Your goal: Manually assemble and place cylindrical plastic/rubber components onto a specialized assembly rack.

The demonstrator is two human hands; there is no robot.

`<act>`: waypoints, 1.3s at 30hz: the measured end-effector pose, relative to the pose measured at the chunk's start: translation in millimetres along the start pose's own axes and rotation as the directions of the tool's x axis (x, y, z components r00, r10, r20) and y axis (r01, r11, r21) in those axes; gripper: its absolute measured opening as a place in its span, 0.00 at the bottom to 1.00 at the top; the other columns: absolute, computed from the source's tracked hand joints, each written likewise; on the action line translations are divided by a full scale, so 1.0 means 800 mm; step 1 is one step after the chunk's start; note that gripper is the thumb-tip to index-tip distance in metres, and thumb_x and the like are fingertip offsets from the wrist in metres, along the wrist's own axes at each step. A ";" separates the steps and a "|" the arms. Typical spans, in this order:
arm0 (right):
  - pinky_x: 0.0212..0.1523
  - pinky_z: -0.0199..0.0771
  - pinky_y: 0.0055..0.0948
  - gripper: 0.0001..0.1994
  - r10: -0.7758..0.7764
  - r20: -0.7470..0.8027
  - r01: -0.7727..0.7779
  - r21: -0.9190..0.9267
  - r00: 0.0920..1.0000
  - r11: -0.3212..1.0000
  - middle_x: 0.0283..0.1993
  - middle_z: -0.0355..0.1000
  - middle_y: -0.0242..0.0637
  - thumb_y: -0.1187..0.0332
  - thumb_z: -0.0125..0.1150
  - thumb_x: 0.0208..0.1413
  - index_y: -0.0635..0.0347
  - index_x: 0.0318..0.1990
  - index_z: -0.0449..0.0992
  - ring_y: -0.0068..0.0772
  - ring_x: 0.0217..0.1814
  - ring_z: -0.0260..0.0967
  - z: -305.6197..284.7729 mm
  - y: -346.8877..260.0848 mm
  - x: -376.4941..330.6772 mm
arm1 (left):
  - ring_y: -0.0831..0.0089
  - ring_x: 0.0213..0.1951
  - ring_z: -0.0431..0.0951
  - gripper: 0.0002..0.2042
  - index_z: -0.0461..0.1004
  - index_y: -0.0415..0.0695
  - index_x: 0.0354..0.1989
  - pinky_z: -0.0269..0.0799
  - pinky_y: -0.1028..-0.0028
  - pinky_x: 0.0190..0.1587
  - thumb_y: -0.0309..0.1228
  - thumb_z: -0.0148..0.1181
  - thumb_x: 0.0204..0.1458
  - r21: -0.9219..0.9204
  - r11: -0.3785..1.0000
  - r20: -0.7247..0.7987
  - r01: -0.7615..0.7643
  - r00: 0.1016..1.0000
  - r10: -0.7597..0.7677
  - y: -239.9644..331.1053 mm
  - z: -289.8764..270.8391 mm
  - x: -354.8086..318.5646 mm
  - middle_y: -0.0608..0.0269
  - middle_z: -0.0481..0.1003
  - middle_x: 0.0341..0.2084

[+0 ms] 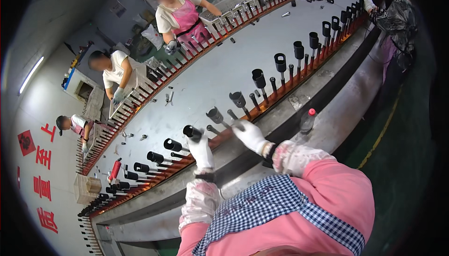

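Note:
My left hand (201, 152), in a white glove, is closed round the lower side of a black hollow cylinder (192, 132) with an open end. My right hand (251, 137), also white-gloved, is held over the row of posts at the near rim. Its fingertips are smeared by motion beside a short dark post (232, 115), so whether they grip anything is unclear. Just beyond the hands, a greyish cup with a cut-out side (215, 115) stands on its stem. Another slotted cup (237, 99) is farther right along the row.
Black cups (280, 63) on stems line the curved near rim. A bottle with a red cap (308, 120) stands on the ledge at my right. Loose metal parts (169, 96) lie on the grey table (210, 78). Across it, co-workers (180, 17) stand beside white baskets (229, 15).

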State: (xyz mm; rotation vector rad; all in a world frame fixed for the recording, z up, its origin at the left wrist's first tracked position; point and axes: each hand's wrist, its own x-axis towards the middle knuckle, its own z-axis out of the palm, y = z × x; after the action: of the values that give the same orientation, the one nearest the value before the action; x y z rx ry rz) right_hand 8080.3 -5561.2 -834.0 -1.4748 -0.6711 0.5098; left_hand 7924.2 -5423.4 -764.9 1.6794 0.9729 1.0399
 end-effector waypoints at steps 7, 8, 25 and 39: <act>0.68 0.74 0.43 0.33 -0.403 -0.483 0.341 -0.215 0.778 0.915 0.64 0.74 0.54 0.64 0.77 0.55 0.63 0.67 0.71 0.53 0.67 0.72 -0.117 -0.073 0.088 | 0.62 0.65 0.76 0.25 0.68 0.34 0.69 0.69 0.66 0.69 0.16 0.60 0.61 -0.145 0.989 0.181 -0.021 0.982 0.048 -0.024 0.041 -0.084 0.52 0.75 0.63; 0.64 0.76 0.43 0.33 -0.396 -0.474 0.331 -0.217 0.787 0.918 0.60 0.77 0.53 0.63 0.78 0.55 0.60 0.67 0.72 0.52 0.63 0.76 -0.113 -0.086 0.105 | 0.61 0.66 0.75 0.28 0.66 0.33 0.71 0.69 0.67 0.69 0.16 0.60 0.61 -0.088 0.988 0.155 -0.125 0.978 0.138 0.011 0.075 -0.070 0.50 0.74 0.64; 0.65 0.75 0.40 0.29 -0.448 -0.576 0.308 -0.330 0.683 0.893 0.60 0.77 0.52 0.66 0.78 0.55 0.64 0.62 0.75 0.50 0.63 0.76 -0.310 -0.040 0.173 | 0.63 0.64 0.74 0.27 0.67 0.33 0.70 0.66 0.66 0.70 0.17 0.58 0.60 -0.071 0.998 -0.026 -0.002 1.000 0.000 0.019 0.248 -0.108 0.50 0.74 0.63; 0.46 0.82 0.37 0.08 -0.520 -0.236 0.517 -0.081 0.821 0.852 0.43 0.82 0.41 0.63 0.73 0.61 0.53 0.44 0.84 0.46 0.44 0.82 -0.313 -0.017 0.241 | 0.73 0.43 0.79 0.14 0.79 0.40 0.49 0.76 0.72 0.52 0.20 0.70 0.54 0.182 0.897 -0.042 -0.403 0.908 0.417 0.089 0.443 0.021 0.63 0.78 0.42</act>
State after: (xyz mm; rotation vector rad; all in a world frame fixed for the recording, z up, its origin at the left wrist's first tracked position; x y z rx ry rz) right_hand 8389.8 -5612.2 -795.3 -1.2668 -0.8354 -0.1061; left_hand 8270.2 -5528.2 -776.9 2.0568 0.7889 1.3388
